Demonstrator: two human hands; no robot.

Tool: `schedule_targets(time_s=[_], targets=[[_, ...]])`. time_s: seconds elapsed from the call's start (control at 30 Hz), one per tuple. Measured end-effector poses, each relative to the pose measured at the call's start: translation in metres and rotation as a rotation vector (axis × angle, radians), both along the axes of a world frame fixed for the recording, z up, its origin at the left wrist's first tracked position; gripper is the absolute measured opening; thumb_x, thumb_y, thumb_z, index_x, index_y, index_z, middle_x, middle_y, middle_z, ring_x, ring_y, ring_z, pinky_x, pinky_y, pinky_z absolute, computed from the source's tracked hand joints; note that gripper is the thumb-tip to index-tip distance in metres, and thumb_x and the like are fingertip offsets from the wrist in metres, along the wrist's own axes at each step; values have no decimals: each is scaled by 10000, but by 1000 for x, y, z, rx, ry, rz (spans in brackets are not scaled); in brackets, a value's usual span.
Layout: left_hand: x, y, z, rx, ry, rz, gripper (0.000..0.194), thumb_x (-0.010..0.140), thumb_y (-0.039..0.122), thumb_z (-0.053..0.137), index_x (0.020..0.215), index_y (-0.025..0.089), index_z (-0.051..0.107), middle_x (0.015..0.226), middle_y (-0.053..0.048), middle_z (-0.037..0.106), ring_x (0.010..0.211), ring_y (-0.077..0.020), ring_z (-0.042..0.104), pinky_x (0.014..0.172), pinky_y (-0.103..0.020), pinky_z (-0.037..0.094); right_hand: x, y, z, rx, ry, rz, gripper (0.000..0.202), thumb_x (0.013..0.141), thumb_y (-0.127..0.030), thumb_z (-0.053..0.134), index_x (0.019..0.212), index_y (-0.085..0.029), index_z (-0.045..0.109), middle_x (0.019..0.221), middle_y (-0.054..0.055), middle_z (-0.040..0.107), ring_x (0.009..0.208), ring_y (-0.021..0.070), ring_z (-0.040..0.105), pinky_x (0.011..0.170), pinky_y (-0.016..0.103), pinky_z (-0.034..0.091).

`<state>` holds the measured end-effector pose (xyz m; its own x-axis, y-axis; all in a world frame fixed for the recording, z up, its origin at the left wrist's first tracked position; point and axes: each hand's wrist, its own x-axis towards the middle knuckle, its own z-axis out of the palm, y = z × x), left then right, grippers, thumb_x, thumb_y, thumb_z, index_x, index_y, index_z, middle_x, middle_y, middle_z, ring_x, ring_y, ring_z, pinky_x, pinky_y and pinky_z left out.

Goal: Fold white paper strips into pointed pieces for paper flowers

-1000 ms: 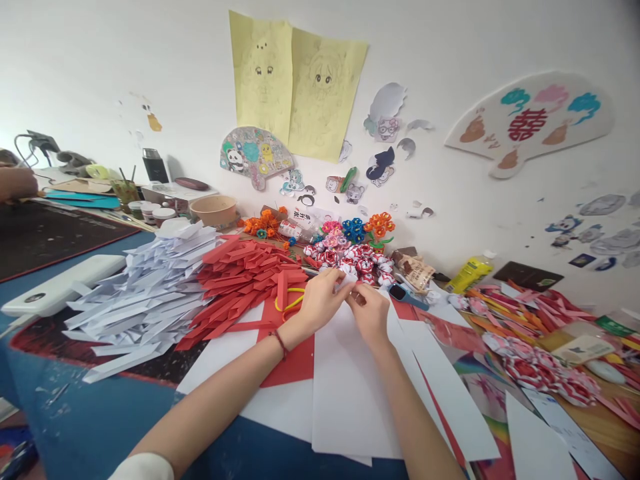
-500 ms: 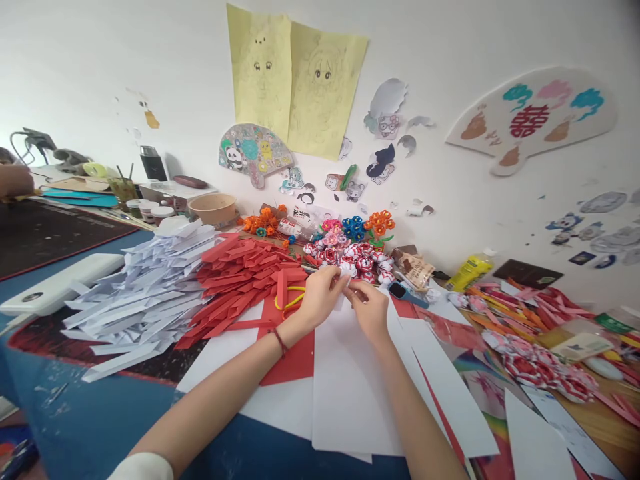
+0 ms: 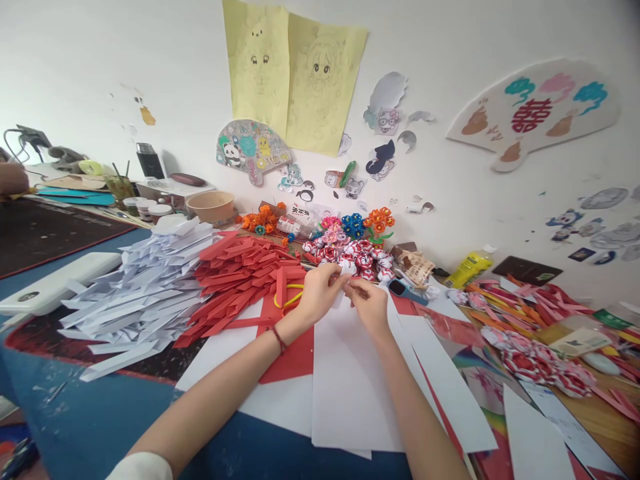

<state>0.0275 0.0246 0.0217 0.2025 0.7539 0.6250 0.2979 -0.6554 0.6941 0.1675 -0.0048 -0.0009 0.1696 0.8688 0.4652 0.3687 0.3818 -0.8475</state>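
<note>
My left hand (image 3: 321, 292) and my right hand (image 3: 368, 300) meet above the white paper sheets (image 3: 353, 380). Both are closed in a pinch on a small white paper piece (image 3: 339, 299), mostly hidden by the fingers. Left of my left hand lie yellow-handled scissors (image 3: 294, 298), partly covered by a folded red strip. Beyond them spreads a heap of folded red paper strips (image 3: 240, 273), and further left a heap of folded white paper strips (image 3: 145, 287). Just behind my fingers sit red-and-white paper flowers (image 3: 367, 257).
A white power bank-like device (image 3: 60, 283) lies at the left. Behind stand a round tan bowl (image 3: 211, 207) and a dark bottle (image 3: 149, 162). Rightward are a blue-cased watch (image 3: 399, 288), a yellow bottle (image 3: 470, 267) and coloured strips (image 3: 530, 303). Another person's hand (image 3: 13, 179) shows far left.
My fingers have shifted slightly around the small white paper piece, and the right fingers now sit closer to the left ones. The camera view has tilted a little.
</note>
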Motion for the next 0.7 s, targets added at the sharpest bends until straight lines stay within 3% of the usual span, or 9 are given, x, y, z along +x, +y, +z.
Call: schedule_targets(time_s=[0.7], targets=[[0,-3,2,7,5,-4,247,867,309,562,671,163,523,627,35,479,587,-93,413,545,-205,303,0,-1,2,16,14,1,294,765,-462,674,793,-172,716,655,18,625,493,115,474,461,254,376]])
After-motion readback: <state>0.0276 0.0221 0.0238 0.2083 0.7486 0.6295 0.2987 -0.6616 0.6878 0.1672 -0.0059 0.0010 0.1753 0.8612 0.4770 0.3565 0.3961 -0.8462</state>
